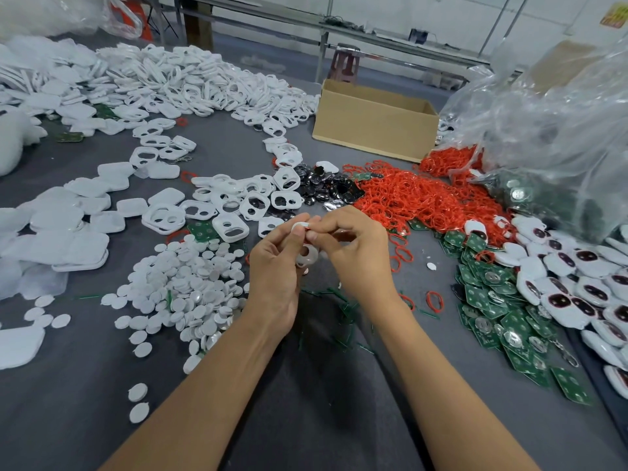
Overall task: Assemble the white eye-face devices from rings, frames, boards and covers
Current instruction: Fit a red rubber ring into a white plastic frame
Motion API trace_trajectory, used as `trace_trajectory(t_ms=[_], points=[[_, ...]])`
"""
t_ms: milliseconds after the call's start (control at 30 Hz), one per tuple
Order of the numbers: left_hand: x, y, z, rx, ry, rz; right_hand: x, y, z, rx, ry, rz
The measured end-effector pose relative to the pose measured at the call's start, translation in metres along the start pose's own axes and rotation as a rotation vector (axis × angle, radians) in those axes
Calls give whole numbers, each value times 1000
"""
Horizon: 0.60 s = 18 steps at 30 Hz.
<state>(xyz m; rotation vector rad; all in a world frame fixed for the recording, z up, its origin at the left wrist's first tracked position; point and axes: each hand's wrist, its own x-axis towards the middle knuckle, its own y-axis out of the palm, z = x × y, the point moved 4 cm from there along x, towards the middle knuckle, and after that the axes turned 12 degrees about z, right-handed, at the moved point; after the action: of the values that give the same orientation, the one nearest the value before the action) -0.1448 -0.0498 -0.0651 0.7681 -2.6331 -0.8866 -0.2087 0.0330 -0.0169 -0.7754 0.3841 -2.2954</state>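
A clear plastic bag [550,124] is seen at two o'clock, with green boards [516,195] showing through it. A cardboard box [373,127] is set at one o'clock, its contents hidden. The grey table [306,402] is heaped with white frames [190,79] at eleven and red rings [407,198] at two. At centre, one frame [308,255] is gripped by the left hand [275,266] and pinched by the right hand [356,253].

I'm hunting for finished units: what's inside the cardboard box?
Only bare inner walls of the cardboard box show; nothing rises above its rim. Its near wall hides the bottom, so contents cannot be told.
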Motion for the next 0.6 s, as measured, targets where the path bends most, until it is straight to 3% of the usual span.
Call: trace_trajectory(t_ms=[133,333,600], points=[[-1,2,-3,30,11,37,3,-6,-2,143,47,73],[-6,11,-4,263,56,175,3,-25,-12,428,184,136],[-9,14,-3,344,114,269,2,-32,-10,425,290,199]])
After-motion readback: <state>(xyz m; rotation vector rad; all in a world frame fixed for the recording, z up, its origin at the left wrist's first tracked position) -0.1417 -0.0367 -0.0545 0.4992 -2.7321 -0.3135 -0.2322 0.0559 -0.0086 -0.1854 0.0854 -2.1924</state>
